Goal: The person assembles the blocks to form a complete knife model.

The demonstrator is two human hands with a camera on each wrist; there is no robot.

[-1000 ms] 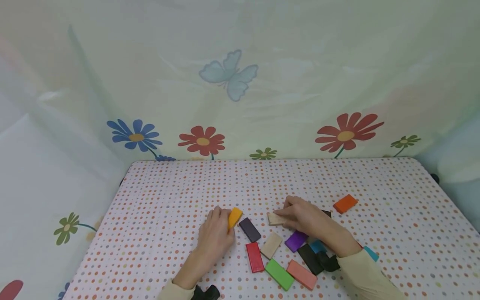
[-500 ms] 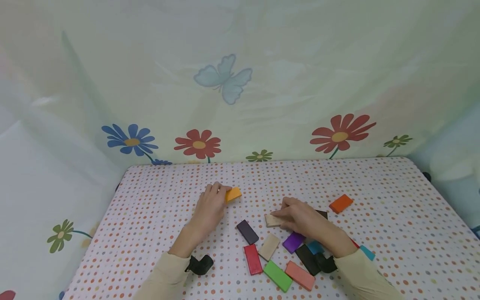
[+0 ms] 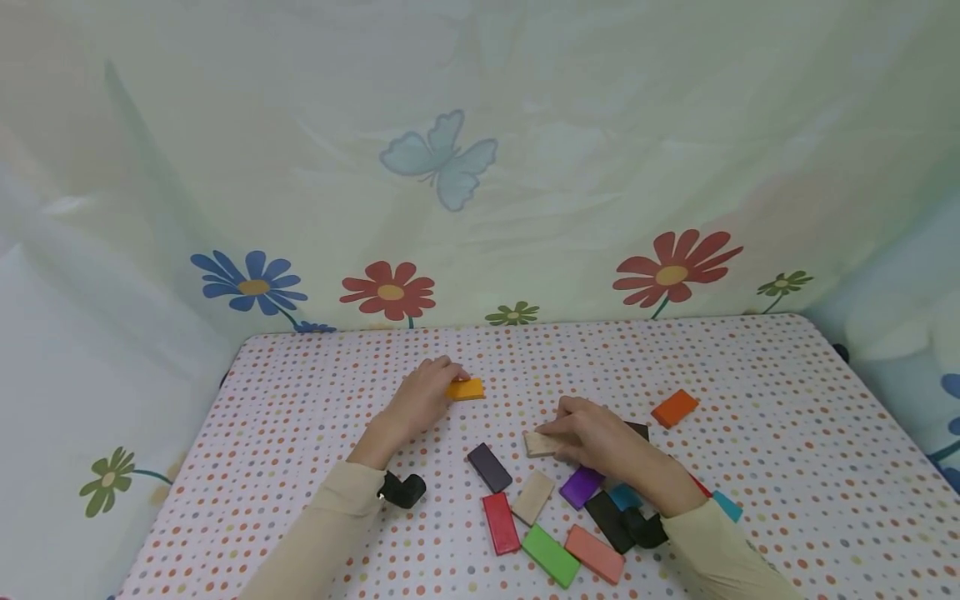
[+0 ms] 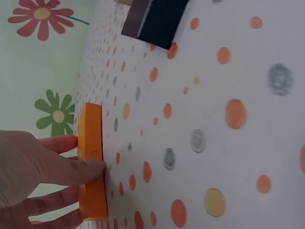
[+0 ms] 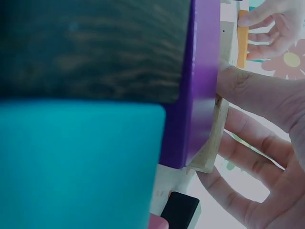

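My left hand (image 3: 422, 398) pinches a yellow-orange wooden block (image 3: 467, 389) toward the back of the dotted table. In the left wrist view the thumb lies on the near face of that block (image 4: 91, 143), fingers behind it; the block appears to rest on the tabletop. Farther right, my right hand (image 3: 603, 435) holds a plain wooden block (image 3: 537, 444) between thumb and fingers. The right wrist view has this plain block (image 5: 228, 45) partly hidden behind a purple block (image 5: 204, 81).
Nearer the body lie a dark block (image 3: 490, 467), a red block (image 3: 501, 523), another plain block (image 3: 533, 497), a green block (image 3: 551, 556) and a pink block (image 3: 595, 554). Black and blue blocks sit under the right wrist. An orange block (image 3: 675, 408) lies farther right.
My left hand has carried the yellow-orange block away from the dark block toward the table's back and turned it sideways. The right hand keeps its grip on the plain block, almost still.
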